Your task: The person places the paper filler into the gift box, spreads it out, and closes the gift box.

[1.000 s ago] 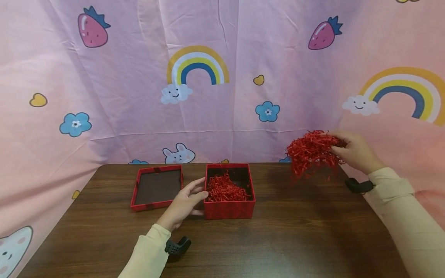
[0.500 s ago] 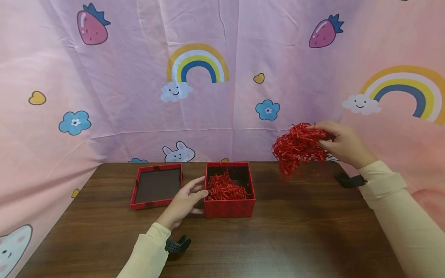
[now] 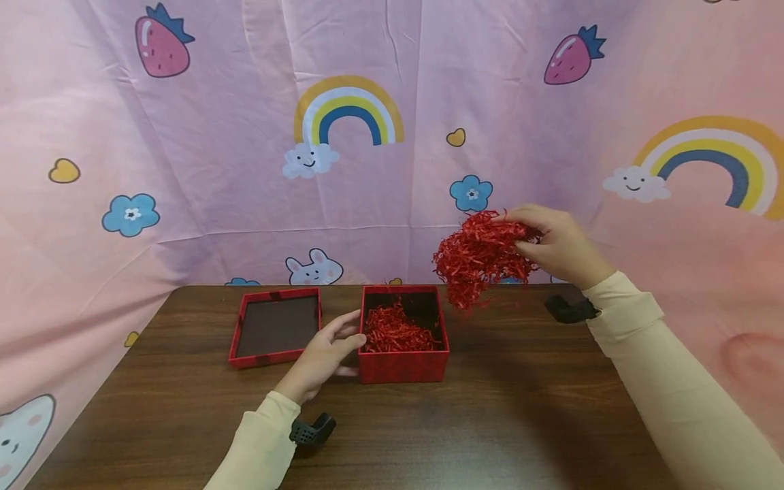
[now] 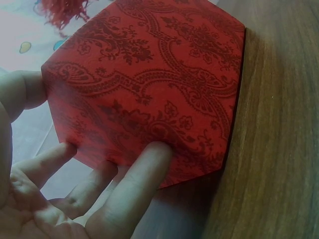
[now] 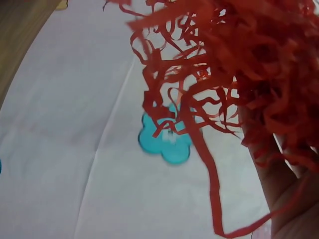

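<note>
A square red box with a dark interior and a darker scroll pattern on its sides stands on the table. Red shredded paper partly fills it, heaped toward the left. My left hand rests against the box's left side with fingers spread; in the left wrist view the fingertips touch the patterned wall. Up and right of the box, my right hand grips a big loose bunch of shredded paper in the air, with curled strips dangling in the right wrist view.
The box's lid lies upturned left of the box, red-rimmed and dark inside. Brown wood-grain table extends around them. Behind hangs a pink and lilac cloth printed with rainbows, flowers and strawberries.
My right hand has carried the bunch of shredded paper leftward and slightly up, closer to the box. The left hand, box and lid have stayed where they were.
</note>
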The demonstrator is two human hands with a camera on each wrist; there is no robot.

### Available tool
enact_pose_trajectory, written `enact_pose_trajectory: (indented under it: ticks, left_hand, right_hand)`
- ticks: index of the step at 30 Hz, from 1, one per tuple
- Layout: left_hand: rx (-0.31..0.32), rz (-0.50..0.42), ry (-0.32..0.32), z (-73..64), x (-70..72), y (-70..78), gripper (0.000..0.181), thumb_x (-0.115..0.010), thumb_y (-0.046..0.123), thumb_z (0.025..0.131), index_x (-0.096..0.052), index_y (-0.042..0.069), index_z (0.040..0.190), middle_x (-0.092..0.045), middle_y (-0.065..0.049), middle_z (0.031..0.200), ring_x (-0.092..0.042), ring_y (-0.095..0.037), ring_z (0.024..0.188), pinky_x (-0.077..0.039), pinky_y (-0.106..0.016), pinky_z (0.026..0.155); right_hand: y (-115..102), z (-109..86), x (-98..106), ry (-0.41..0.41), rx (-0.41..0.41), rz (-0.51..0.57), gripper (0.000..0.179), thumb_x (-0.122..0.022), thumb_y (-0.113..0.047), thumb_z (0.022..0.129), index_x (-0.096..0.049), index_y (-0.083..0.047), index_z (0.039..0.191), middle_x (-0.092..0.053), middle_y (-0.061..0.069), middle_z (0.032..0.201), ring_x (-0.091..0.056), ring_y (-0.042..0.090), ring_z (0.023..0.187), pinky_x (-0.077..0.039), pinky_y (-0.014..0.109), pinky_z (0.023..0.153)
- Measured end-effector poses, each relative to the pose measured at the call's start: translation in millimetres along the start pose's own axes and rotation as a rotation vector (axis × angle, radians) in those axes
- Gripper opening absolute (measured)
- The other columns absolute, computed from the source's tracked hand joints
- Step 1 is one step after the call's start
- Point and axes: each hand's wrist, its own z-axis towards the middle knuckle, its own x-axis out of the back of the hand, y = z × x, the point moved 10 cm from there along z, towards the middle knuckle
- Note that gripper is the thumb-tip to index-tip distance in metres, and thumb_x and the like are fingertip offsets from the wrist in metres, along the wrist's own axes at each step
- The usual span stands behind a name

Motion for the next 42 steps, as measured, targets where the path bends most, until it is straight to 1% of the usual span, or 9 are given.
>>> enact_pose_trajectory:
  ticks: [4, 7, 9, 17, 25, 29, 33, 38, 42]
  left_hand:
    - [0.006, -0.001, 0.001, 0.0, 0.5, -0.8, 0.063, -0.067, 0.025, 0.102, -0.041, 0.022, 0.159, -0.042, -0.022, 0.156, -0.052, -0.042, 0.136, -0.063, -0.051, 0.078]
    - [0.007, 0.0, -0.004, 0.0, 0.5, -0.7, 0.063, -0.067, 0.025, 0.102, -0.04, 0.022, 0.159, -0.04, -0.023, 0.157, -0.051, -0.043, 0.136, -0.063, -0.051, 0.078]
    - [0.003, 0.004, -0.011, -0.3, 0.3, -0.3, 0.064, -0.067, 0.026, 0.102, -0.039, 0.021, 0.16, -0.038, -0.024, 0.158, -0.049, -0.044, 0.137, -0.063, -0.051, 0.079]
    - [0.0, 0.005, -0.013, -1.6, 0.5, 1.9, 0.064, -0.067, 0.026, 0.102, -0.038, 0.02, 0.16, -0.038, -0.024, 0.158, -0.048, -0.044, 0.138, -0.063, -0.051, 0.079]
    - [0.002, -0.007, -0.02, -0.5, 1.3, 1.4, 0.065, -0.068, 0.028, 0.101, -0.039, 0.022, 0.159, -0.039, -0.024, 0.158, -0.049, -0.044, 0.138, -0.063, -0.053, 0.08]
    - [0.0, -0.011, -0.017, -0.2, 1.9, 1.3, 0.064, -0.069, 0.03, 0.101, -0.04, 0.023, 0.158, -0.045, -0.02, 0.156, -0.052, -0.042, 0.136, -0.063, -0.053, 0.08]
    - [0.001, -0.012, -0.008, -0.4, 1.7, 1.4, 0.064, -0.07, 0.031, 0.1, -0.041, 0.023, 0.157, -0.047, -0.019, 0.155, -0.053, -0.041, 0.135, -0.063, -0.052, 0.08]
    - [0.006, -0.006, 0.001, 0.0, 1.0, -0.6, 0.065, -0.07, 0.031, 0.1, -0.042, 0.023, 0.157, -0.045, -0.02, 0.156, -0.053, -0.041, 0.135, -0.063, -0.052, 0.079]
    - [0.01, -0.004, 0.007, 0.5, 1.9, -0.9, 0.065, -0.071, 0.031, 0.1, -0.042, 0.024, 0.157, -0.044, -0.02, 0.156, -0.053, -0.042, 0.135, -0.063, -0.051, 0.078]
  right_hand:
    - [-11.5, 9.9, -23.2, -0.049, 0.037, 0.001, 0.037, -0.072, 0.012, 0.088, -0.074, -0.007, 0.12, -0.073, 0.009, 0.119, -0.068, 0.019, 0.1, -0.056, 0.024, 0.078]
    - [-20.0, 16.1, -44.5, -0.11, 0.057, 0.014, 0.038, -0.073, 0.009, 0.089, -0.074, -0.008, 0.122, -0.072, 0.008, 0.12, -0.068, 0.023, 0.104, -0.057, 0.038, 0.079]
    - [-25.6, 19.8, -59.4, -0.156, 0.058, 0.025, 0.038, -0.073, 0.008, 0.089, -0.073, -0.008, 0.124, -0.072, 0.007, 0.122, -0.067, 0.024, 0.107, -0.058, 0.041, 0.081]
    - [-42.6, 26.6, -126.2, -0.345, 0.104, 0.007, 0.037, -0.077, 0.001, 0.09, -0.073, -0.011, 0.125, -0.07, 0.002, 0.116, -0.067, 0.019, 0.105, -0.058, 0.038, 0.088]
    - [-44.3, 28.0, -179.0, -0.407, 0.116, 0.028, 0.035, -0.077, -0.003, 0.092, -0.073, -0.013, 0.125, -0.071, 0.002, 0.118, -0.068, 0.019, 0.11, -0.058, 0.038, 0.096]
    - [-44.5, 23.1, -204.3, -0.478, 0.091, 0.036, 0.036, -0.076, -0.007, 0.094, -0.072, -0.013, 0.128, -0.071, 0.002, 0.123, -0.067, 0.019, 0.114, -0.056, 0.038, 0.101]
    - [-38.9, 10.1, -229.4, -0.584, 0.07, -0.005, 0.038, -0.076, -0.012, 0.095, -0.07, -0.012, 0.132, -0.069, 0.004, 0.13, -0.065, 0.021, 0.121, -0.053, 0.039, 0.106]
    - [-26.7, -10.7, -245.0, -0.71, 0.031, -0.061, 0.045, -0.075, -0.021, 0.096, -0.065, -0.01, 0.138, -0.066, 0.006, 0.136, -0.062, 0.023, 0.128, -0.049, 0.041, 0.111]
    - [-25.2, -13.5, -233.0, -0.732, -0.005, -0.019, 0.054, -0.073, -0.035, 0.097, -0.06, -0.014, 0.145, -0.061, 0.005, 0.142, -0.056, 0.024, 0.134, -0.045, 0.045, 0.114]
